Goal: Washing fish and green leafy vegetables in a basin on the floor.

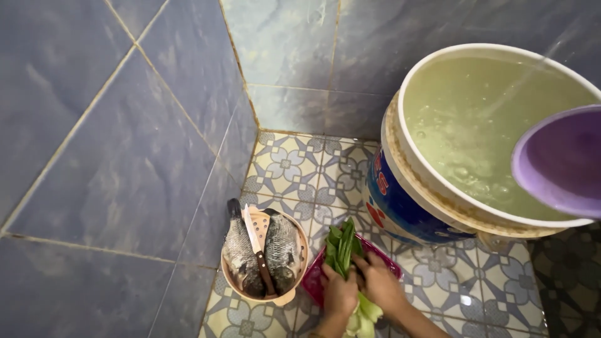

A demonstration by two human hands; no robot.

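Green leafy stalks lie over a pink tray on the tiled floor. Both hands reach down on them, left hand and right hand each with grip clamped on the stalks. Just left: beige basket, two fish, knife. Beyond, water-filled bucket.

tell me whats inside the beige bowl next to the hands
The beige bowl holds two whole grey fish, and a knife with a dark handle lies on top between them. The fish cover the bowl's bottom, so anything beneath them stays hidden.
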